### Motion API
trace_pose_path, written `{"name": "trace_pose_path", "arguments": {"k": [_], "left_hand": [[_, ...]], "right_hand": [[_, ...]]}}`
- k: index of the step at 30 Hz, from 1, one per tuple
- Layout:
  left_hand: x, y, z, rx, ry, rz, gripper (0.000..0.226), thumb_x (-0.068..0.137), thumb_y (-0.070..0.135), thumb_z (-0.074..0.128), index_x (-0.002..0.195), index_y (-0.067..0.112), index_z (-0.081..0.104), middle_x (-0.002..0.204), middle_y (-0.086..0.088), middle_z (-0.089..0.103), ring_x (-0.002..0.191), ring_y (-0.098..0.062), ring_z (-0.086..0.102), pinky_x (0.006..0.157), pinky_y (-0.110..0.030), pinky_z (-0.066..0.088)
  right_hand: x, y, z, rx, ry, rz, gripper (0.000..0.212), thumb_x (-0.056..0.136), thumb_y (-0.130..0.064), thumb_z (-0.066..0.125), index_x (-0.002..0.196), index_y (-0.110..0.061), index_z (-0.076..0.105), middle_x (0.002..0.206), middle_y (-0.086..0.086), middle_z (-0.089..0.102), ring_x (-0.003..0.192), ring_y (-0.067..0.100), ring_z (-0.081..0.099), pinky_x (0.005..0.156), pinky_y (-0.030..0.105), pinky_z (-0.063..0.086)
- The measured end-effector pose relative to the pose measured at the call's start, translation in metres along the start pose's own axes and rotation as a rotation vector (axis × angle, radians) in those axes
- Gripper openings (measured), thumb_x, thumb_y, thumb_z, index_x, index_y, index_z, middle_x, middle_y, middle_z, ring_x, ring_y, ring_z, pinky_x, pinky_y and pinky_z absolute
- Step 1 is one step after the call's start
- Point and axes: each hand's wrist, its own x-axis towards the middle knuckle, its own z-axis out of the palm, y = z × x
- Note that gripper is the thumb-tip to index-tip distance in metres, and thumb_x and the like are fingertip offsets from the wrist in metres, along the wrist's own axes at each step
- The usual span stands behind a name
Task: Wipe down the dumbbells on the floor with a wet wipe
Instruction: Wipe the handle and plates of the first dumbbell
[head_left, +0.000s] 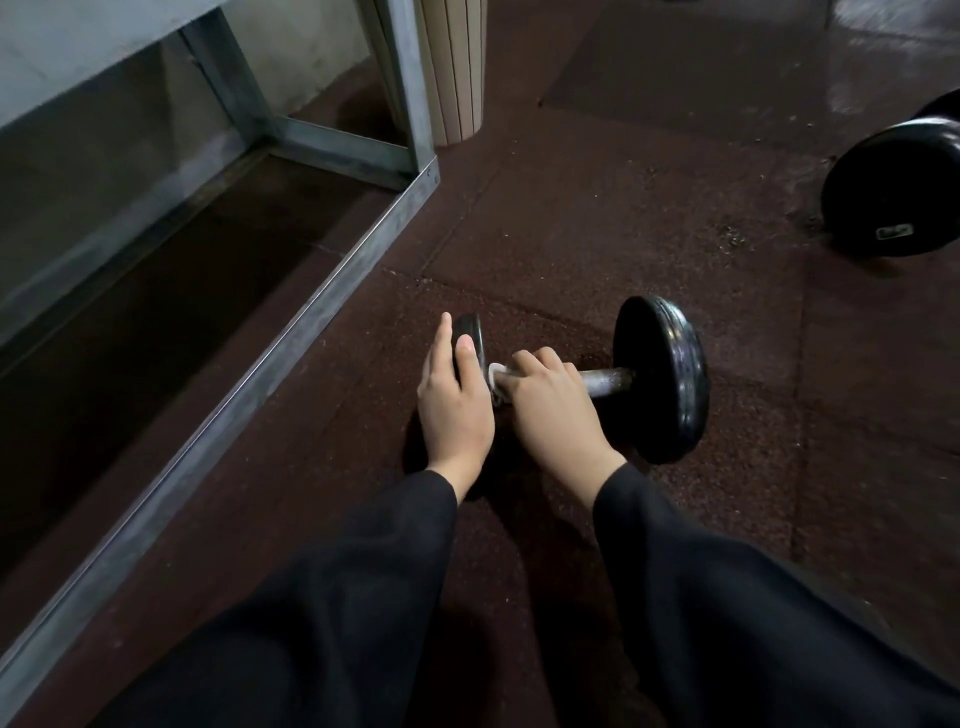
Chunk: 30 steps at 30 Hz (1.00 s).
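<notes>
black dumbbell (667, 374) | l hand (457, 410) fingers straight on plate (471, 332) | r hand (550, 410) fingers grip wipe (496, 372), bar (608, 382)

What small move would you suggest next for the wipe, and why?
Probably slide the right hand with the wet wipe rightward along the handle toward the right plate: the wipe sits at the handle's left end, the stretch beyond is bare, and the left hand rests on the left plate.

Metal frame (291, 332) blocks left; second dumbbell (893, 192) far right.
</notes>
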Motion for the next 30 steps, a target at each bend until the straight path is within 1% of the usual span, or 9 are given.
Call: {"name": "trace_pose_path", "arguments": {"k": [3, 6, 11, 15, 19, 24, 27, 29, 30], "left_hand": [[0.0, 0.0, 0.0, 0.004, -0.004, -0.003, 0.042, 0.099, 0.024, 0.031, 0.14, 0.017, 0.036, 0.147, -0.001, 0.038, 0.136, -0.013, 0.033, 0.093, -0.004, 0.018], [0.001, -0.001, 0.001, 0.0, -0.002, -0.006, 0.042, 0.099, 0.024, 0.032, 0.14, 0.016, 0.037, 0.147, -0.001, 0.038, 0.136, -0.013, 0.033, 0.094, -0.005, 0.018], [-0.002, -0.002, 0.0, -0.001, 0.01, 0.021, 0.042, 0.099, 0.022, 0.033, 0.14, 0.014, 0.037, 0.146, -0.002, 0.039, 0.135, -0.013, 0.034, 0.094, -0.002, 0.017], [-0.003, -0.003, 0.0, 0.007, 0.013, 0.022, 0.041, 0.099, 0.022, 0.033, 0.139, 0.014, 0.038, 0.145, -0.003, 0.04, 0.134, -0.012, 0.034, 0.093, -0.001, 0.017], [-0.001, -0.002, 0.001, 0.003, 0.014, 0.025, 0.041, 0.099, 0.023, 0.033, 0.139, 0.015, 0.038, 0.146, -0.002, 0.04, 0.135, -0.012, 0.034, 0.093, -0.001, 0.016], [-0.001, -0.003, 0.001, 0.007, 0.017, 0.03, 0.041, 0.099, 0.022, 0.033, 0.139, 0.013, 0.038, 0.145, -0.003, 0.04, 0.135, -0.013, 0.034, 0.095, -0.002, 0.017], [-0.001, -0.004, 0.001, 0.003, 0.021, 0.043, 0.041, 0.099, 0.022, 0.033, 0.139, 0.013, 0.038, 0.145, -0.003, 0.04, 0.135, -0.012, 0.034, 0.095, -0.002, 0.017], [0.0, -0.004, 0.001, 0.001, 0.025, 0.045, 0.041, 0.099, 0.021, 0.034, 0.139, 0.013, 0.039, 0.145, -0.004, 0.041, 0.135, -0.013, 0.034, 0.096, -0.002, 0.017], [0.0, -0.004, 0.001, 0.002, 0.024, 0.042, 0.041, 0.099, 0.021, 0.034, 0.139, 0.013, 0.039, 0.145, -0.003, 0.04, 0.135, -0.013, 0.034, 0.096, -0.002, 0.017]], "right_hand": [[0.002, -0.001, 0.008, -0.027, 0.049, 0.004, 0.037, 0.091, -0.015, 0.034, 0.116, -0.014, 0.061, 0.109, 0.003, 0.057, 0.101, 0.025, 0.05, 0.082, 0.032, 0.041], [-0.014, 0.002, 0.028, 0.084, 0.221, 0.009, 0.041, 0.078, -0.018, 0.038, 0.098, -0.011, 0.072, 0.092, 0.005, 0.066, 0.083, 0.025, 0.057, 0.07, 0.031, 0.052], [-0.022, -0.001, 0.041, 0.126, 0.296, 0.004, 0.035, 0.078, -0.017, 0.051, 0.105, -0.009, 0.07, 0.098, 0.007, 0.065, 0.088, 0.019, 0.041, 0.065, 0.029, 0.051], [-0.027, -0.002, 0.044, 0.103, 0.322, 0.021, 0.04, 0.08, -0.02, 0.041, 0.105, -0.01, 0.071, 0.099, 0.008, 0.065, 0.088, 0.019, 0.041, 0.064, 0.028, 0.049], [-0.039, -0.001, 0.052, 0.051, 0.353, 0.036, 0.042, 0.077, -0.018, 0.041, 0.106, -0.01, 0.07, 0.103, 0.014, 0.064, 0.09, 0.021, 0.041, 0.067, 0.028, 0.05], [-0.041, 0.003, 0.065, 0.043, 0.364, -0.018, 0.037, 0.077, -0.015, 0.056, 0.111, -0.01, 0.068, 0.111, 0.008, 0.039, 0.091, 0.021, 0.04, 0.075, 0.029, 0.035], [-0.045, 0.011, 0.069, 0.016, 0.378, -0.029, 0.043, 0.066, -0.011, 0.078, 0.108, -0.01, 0.069, 0.112, 0.009, 0.038, 0.094, 0.023, 0.041, 0.077, 0.033, 0.041], [-0.045, 0.01, 0.068, 0.02, 0.381, -0.035, 0.045, 0.064, -0.012, 0.081, 0.108, -0.009, 0.069, 0.113, 0.011, 0.038, 0.095, 0.024, 0.04, 0.079, 0.032, 0.034], [-0.044, 0.01, 0.068, 0.012, 0.395, -0.05, 0.04, 0.069, -0.012, 0.077, 0.108, -0.009, 0.069, 0.113, 0.011, 0.038, 0.095, 0.024, 0.04, 0.079, 0.032, 0.032]]}}
